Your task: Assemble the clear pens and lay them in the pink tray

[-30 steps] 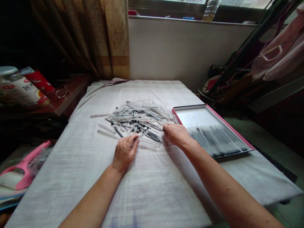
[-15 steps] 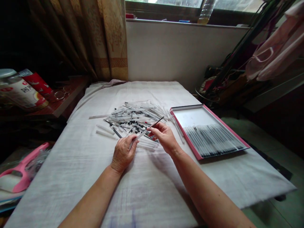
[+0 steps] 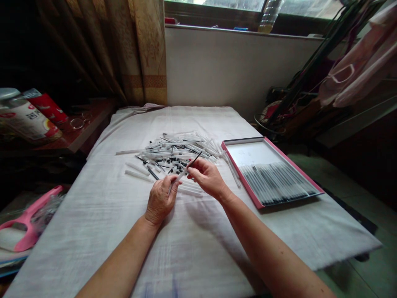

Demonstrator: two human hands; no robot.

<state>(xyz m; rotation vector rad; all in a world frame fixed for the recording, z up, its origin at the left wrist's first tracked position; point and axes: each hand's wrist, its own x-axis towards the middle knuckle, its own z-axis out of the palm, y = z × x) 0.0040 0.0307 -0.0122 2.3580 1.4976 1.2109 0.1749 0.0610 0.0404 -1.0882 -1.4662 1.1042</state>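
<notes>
My left hand is closed round a translucent white pen barrel, tilted up to the right. Thumb and fingers of my right hand pinch a thin black pen refill at the barrel's upper end. The refill lines up with the barrel; how deep it sits inside is hidden by my fingers. Just beyond both hands lies a loose pile of pen parts, with clear barrels, black refills and small black caps mixed together. To the right, a pink-edged open box holds a row of pens side by side.
A white cloth covers the table. On a side table at left stand a jar and a red can. Below them lies a pink-handled object. Curtain and wall are at the back; pink fabric hangs at right.
My right hand has moved left and slightly down toward my left hand, bringing the refill along. The refill now points up more steeply. My left hand has barely moved.
</notes>
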